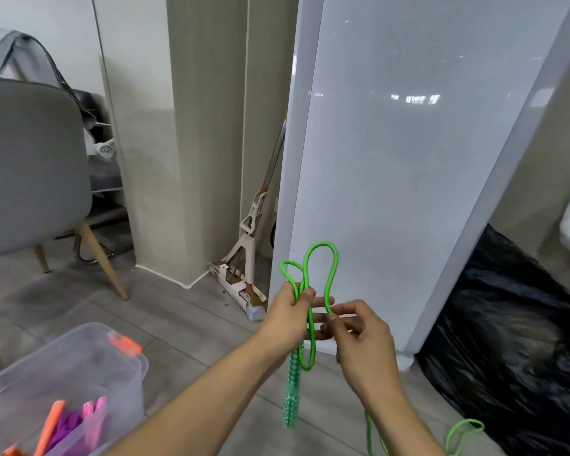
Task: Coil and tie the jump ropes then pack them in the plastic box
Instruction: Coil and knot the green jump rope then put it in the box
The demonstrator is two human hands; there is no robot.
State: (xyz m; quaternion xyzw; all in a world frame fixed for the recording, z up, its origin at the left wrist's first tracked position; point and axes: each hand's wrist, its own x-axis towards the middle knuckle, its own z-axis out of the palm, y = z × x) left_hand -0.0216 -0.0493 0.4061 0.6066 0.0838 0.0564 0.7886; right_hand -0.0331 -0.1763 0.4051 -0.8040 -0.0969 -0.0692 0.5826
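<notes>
- We hold the green rope [330,268] up in front of us, above the floor [185,330], with both hands close together and nearly touching.
- Our left hand [290,315] pinches a bunch of loops between thumb and fingers. Two loops stand up above it and another hangs just below.
- Our right hand [362,337] has its fingers curled, and thumb and forefinger appear to nip one strand of the tall loop just beside the left fingers.
- One green handle [292,399] hangs straight down under the left hand. We cannot see the second handle.
- A loose length of the rope [464,431] trails low on the right, so the coil is only partly gathered.
- The box [125,383] sits on the floor at lower left, well apart from our hands, with its lid off and an orange latch [124,344] on the rim.
- Inside the box lie a purple rope [67,422] and an orange handle [50,424], so we judge some packing already done.
- We judge the task part-way along, with this rope in the coiling step.
- Left to do for this rope, as we read it: gather the trailing length, tie the bundle and lay it in the box.
- We cannot tell whether more ropes wait out of view.
</notes>
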